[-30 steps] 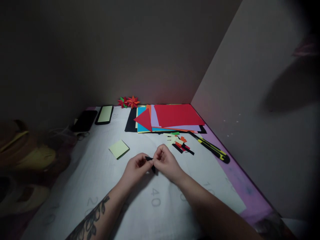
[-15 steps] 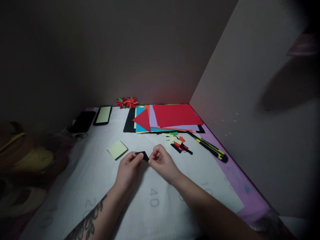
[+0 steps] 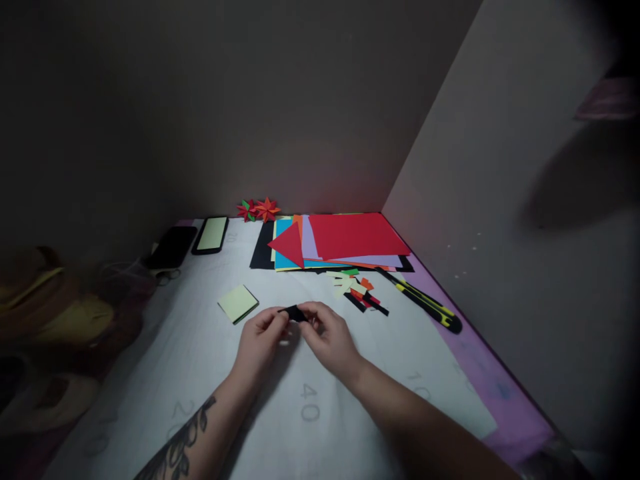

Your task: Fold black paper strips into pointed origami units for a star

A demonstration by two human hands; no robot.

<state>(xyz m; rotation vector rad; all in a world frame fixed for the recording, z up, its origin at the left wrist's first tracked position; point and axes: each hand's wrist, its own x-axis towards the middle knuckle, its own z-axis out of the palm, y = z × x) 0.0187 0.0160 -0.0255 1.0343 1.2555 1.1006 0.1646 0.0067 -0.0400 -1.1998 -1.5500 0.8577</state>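
Note:
A small folded piece of black paper [image 3: 294, 313] is held up between my two hands, over the middle of the table. My left hand [image 3: 261, 335] pinches its left end between thumb and fingers. On the other side my right hand [image 3: 330, 337] grips the right end, fingertips curled around it and partly hiding it. To the left of my hands lies a small stack of pale yellow square paper [image 3: 239, 303] with a dark edge beneath. Several coloured paper scraps [image 3: 361, 291] are scattered beyond my right hand.
At the back lie stacked coloured sheets [image 3: 357, 237] with a red paper triangle [image 3: 290, 245] on top. Two folded paper stars [image 3: 267, 209] sit by the wall. A box cutter [image 3: 430, 303] lies at right, a phone [image 3: 211, 235] and a dark flat object [image 3: 174, 247] at left.
My right hand's fingers have closed in on the right end of the black paper, and the paper has tilted flatter. The whole view has shifted slightly.

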